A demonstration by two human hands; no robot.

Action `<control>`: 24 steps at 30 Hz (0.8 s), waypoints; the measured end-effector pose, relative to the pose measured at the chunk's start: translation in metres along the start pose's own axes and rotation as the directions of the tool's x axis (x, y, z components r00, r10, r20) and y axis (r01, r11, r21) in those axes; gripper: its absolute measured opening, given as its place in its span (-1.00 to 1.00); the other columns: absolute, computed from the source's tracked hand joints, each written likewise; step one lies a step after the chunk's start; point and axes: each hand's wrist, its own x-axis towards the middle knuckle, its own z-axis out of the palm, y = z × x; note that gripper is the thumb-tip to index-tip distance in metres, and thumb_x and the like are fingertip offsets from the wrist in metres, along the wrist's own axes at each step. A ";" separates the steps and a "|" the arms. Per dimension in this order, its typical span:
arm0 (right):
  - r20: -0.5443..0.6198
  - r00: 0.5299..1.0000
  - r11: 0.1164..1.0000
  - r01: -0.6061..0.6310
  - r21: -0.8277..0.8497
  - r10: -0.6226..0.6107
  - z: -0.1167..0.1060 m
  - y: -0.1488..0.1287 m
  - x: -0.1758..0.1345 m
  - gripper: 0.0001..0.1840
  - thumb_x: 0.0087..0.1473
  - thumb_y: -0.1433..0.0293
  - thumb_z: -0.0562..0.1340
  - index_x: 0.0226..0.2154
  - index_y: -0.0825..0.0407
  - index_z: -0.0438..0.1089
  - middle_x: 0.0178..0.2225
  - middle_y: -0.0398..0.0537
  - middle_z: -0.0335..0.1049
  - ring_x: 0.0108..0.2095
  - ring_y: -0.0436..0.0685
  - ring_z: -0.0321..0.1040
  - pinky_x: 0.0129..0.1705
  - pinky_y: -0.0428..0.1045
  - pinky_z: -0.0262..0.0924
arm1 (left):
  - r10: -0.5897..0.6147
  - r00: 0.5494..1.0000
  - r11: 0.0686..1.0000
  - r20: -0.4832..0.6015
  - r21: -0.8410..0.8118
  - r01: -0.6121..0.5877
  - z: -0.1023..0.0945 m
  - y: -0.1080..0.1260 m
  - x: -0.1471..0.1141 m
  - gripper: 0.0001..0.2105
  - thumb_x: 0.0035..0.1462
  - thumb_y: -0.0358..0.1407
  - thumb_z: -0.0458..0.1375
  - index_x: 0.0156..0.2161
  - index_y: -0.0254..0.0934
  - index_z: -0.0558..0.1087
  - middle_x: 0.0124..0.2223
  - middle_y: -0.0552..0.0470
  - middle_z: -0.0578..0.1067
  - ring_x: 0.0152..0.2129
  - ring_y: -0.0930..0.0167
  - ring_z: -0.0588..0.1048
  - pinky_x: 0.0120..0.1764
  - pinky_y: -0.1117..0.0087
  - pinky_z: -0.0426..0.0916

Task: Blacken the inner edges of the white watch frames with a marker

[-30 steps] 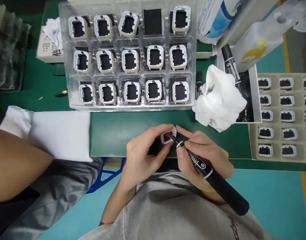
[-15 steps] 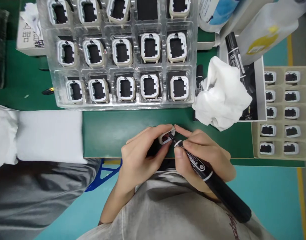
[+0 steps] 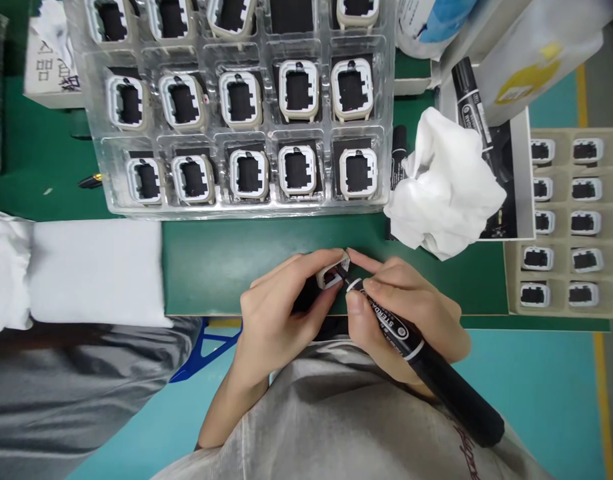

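Between the thumb and forefinger of my left hand [image 3: 283, 310] is a small whitish frame [image 3: 327, 276], tilted on edge; it resembles the watch-case-like frames in the tray, and the fingers hide part of it. My right hand [image 3: 409, 310] grips a black marker pen [image 3: 436, 373] like a pencil, its thick end pointing down to the right. The marker's dark tip reaches into the frame's opening; whether it touches the inner wall I cannot tell. My right forefinger stretches to the frame's upper edge. Both hands are over the near edge of the green table [image 3: 211, 267].
A clear plastic tray [image 3: 236, 210] of similar frames lies beyond my hands. Crumpled white tissue [image 3: 443, 187] rests by a white box [image 3: 523, 180] holding another marker [image 3: 471, 103]. A beige tray [image 3: 559, 308] of frames is at right. White folded cloth [image 3: 99, 270] and a person's grey-clothed leg [image 3: 86, 400] are at left.
The view has shifted slightly, so the clear tray appears a little further left and up. My hands hold nearly the same pose, with the marker tip still in the frame.
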 end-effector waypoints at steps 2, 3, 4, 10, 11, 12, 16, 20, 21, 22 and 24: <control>0.003 1.000 1.000 -0.010 -0.003 0.010 0.000 0.000 0.000 -0.68 0.30 0.68 0.47 -0.06 -0.04 0.65 -0.31 -0.14 0.65 -0.42 0.10 0.56 0.10 0.27 0.96 | -0.006 1.000 1.000 -0.005 0.001 0.006 0.000 0.000 0.000 -0.58 0.52 -0.51 0.48 0.34 -0.09 0.67 0.12 0.01 0.88 -0.09 0.34 0.89 0.06 0.38 0.81; 0.005 1.000 1.000 -0.018 -0.004 0.018 -0.001 0.000 0.000 -0.67 0.30 0.68 0.48 -0.06 -0.05 0.65 -0.30 -0.15 0.65 -0.42 0.10 0.57 0.11 0.27 0.96 | -0.007 1.000 1.000 -0.005 0.001 0.007 0.000 0.000 -0.001 -0.58 0.52 -0.51 0.49 0.34 -0.10 0.67 0.12 0.01 0.88 -0.09 0.34 0.89 0.06 0.39 0.81; 0.004 1.000 1.000 -0.024 -0.006 0.024 -0.001 -0.001 0.000 -0.67 0.30 0.68 0.49 -0.05 -0.06 0.65 -0.30 -0.15 0.65 -0.42 0.11 0.57 0.11 0.27 0.95 | -0.007 1.000 1.000 -0.002 0.001 0.007 0.000 0.000 -0.001 -0.58 0.52 -0.51 0.49 0.34 -0.10 0.67 0.12 0.01 0.88 -0.09 0.35 0.89 0.07 0.39 0.80; 0.013 1.000 1.000 -0.015 -0.007 0.015 -0.001 -0.002 0.000 -0.72 0.35 0.64 0.49 -0.03 -0.04 0.64 -0.31 -0.15 0.65 -0.42 0.10 0.56 0.09 0.30 0.96 | -0.005 1.000 1.000 0.003 0.007 0.005 0.000 0.001 0.000 -0.60 0.53 -0.50 0.48 0.33 -0.10 0.67 0.13 0.02 0.88 -0.07 0.35 0.90 0.07 0.40 0.80; 0.006 1.000 1.000 -0.013 -0.007 0.014 -0.001 -0.001 0.000 -0.71 0.35 0.65 0.49 -0.03 -0.04 0.65 -0.31 -0.15 0.65 -0.42 0.10 0.56 0.09 0.28 0.96 | -0.001 1.000 1.000 -0.001 0.007 0.001 0.000 0.001 0.000 -0.60 0.53 -0.50 0.48 0.33 -0.10 0.67 0.13 0.02 0.88 -0.09 0.34 0.90 0.06 0.40 0.80; 0.000 1.000 1.000 -0.013 -0.009 0.013 -0.001 -0.001 0.000 -0.70 0.34 0.65 0.50 -0.03 -0.05 0.65 -0.32 -0.15 0.65 -0.43 0.10 0.56 0.09 0.27 0.96 | 0.004 1.000 1.000 -0.005 0.007 -0.004 0.000 0.000 0.000 -0.59 0.52 -0.50 0.48 0.34 -0.09 0.67 0.12 0.02 0.88 -0.10 0.34 0.89 0.05 0.39 0.81; 0.031 0.999 1.000 -0.011 -0.007 0.011 -0.003 -0.001 0.000 -0.69 0.33 0.64 0.52 -0.02 -0.06 0.65 -0.31 -0.17 0.68 -0.43 0.11 0.58 0.08 0.26 0.96 | 0.019 1.000 1.000 -0.018 0.000 -0.019 0.001 -0.001 0.000 -0.56 0.50 -0.52 0.50 0.34 -0.09 0.68 0.12 0.02 0.88 -0.08 0.33 0.90 0.07 0.39 0.81; 0.036 0.999 1.000 -0.009 -0.002 0.009 -0.004 -0.001 0.000 -0.72 0.36 0.64 0.49 -0.01 -0.01 0.64 -0.31 -0.14 0.68 -0.41 0.12 0.59 0.11 0.29 0.96 | 0.013 1.000 1.000 -0.018 0.005 -0.013 0.001 0.000 -0.001 -0.60 0.53 -0.49 0.48 0.34 -0.08 0.68 0.11 0.02 0.88 -0.10 0.33 0.90 0.04 0.38 0.82; 0.038 0.999 1.000 -0.004 0.002 0.004 -0.004 -0.001 0.000 -0.73 0.37 0.65 0.49 -0.01 0.00 0.64 -0.31 -0.13 0.67 -0.41 0.11 0.59 0.12 0.29 0.96 | 0.011 1.000 1.000 -0.019 0.007 -0.011 0.001 0.000 -0.001 -0.60 0.54 -0.48 0.48 0.34 -0.08 0.68 0.11 0.02 0.88 -0.10 0.33 0.90 0.04 0.37 0.82; 0.043 0.999 1.000 0.004 0.006 -0.005 -0.004 0.000 -0.001 -0.73 0.36 0.65 0.49 -0.01 0.01 0.64 -0.31 -0.13 0.67 -0.41 0.11 0.59 0.13 0.29 0.96 | 0.010 1.000 1.000 -0.019 0.007 -0.009 0.001 0.000 -0.001 -0.60 0.54 -0.48 0.48 0.34 -0.07 0.68 0.11 0.02 0.88 -0.10 0.32 0.90 0.04 0.37 0.82; 0.039 0.999 1.000 0.013 0.010 -0.014 -0.003 0.001 -0.001 -0.73 0.35 0.65 0.51 -0.02 0.02 0.64 -0.31 -0.12 0.67 -0.40 0.11 0.60 0.13 0.29 0.96 | 0.010 1.000 1.000 -0.017 0.005 -0.010 0.000 0.000 -0.001 -0.59 0.53 -0.48 0.48 0.35 -0.07 0.68 0.12 0.02 0.88 -0.10 0.32 0.90 0.05 0.37 0.82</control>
